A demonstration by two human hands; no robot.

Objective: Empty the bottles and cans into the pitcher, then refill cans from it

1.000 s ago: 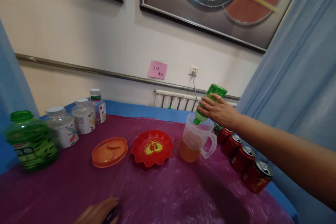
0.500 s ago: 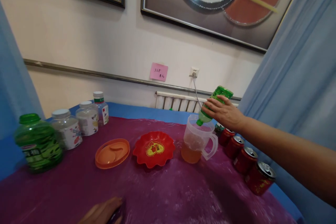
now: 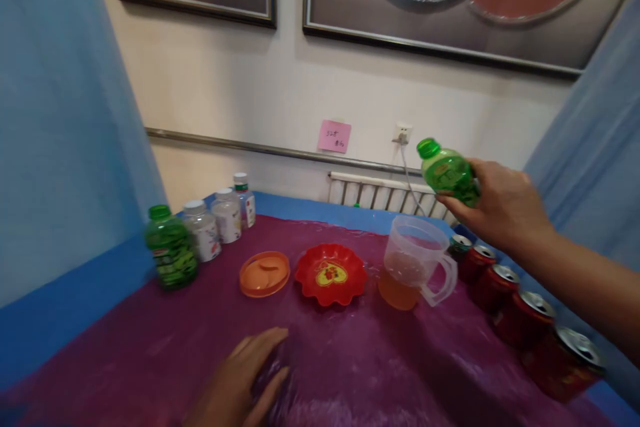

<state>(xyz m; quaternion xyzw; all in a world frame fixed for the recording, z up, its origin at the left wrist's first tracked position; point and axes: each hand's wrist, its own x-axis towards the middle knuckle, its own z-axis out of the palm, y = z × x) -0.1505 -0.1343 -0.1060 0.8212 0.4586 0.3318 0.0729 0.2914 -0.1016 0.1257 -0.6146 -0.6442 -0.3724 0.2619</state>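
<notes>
Up at the right, the right hand is clamped round the lower body of a small green bottle, fingers wrapped over it. Bottle is held in the air, tilted w/ its green neck end pointing up-left, above & a bit right of the clear plastic jug, not touching it. Jug stands upright on the counter, handle to the right, w/ a low layer of orange liquid at the bottom.

Low in the view, the left hand lies flat, palm down, fingers spread a little, on the purple plastic cover of the counter; it grips nothing.

Just left of the jug sits a red scalloped dish, & left of that an orange lid, both flat on the cover. Right of the jug a row of red cans runs toward the near right edge, tops up; a green-topped can sits at the far end, just behind the jug handle. Far left, a green jar stands near the blue edge, w/ three white-capped clear containers lined up behind it toward the wall. On the wall: pink note, socket w/ a cable, framed pictures above. Blue curtains hang on both sides.
</notes>
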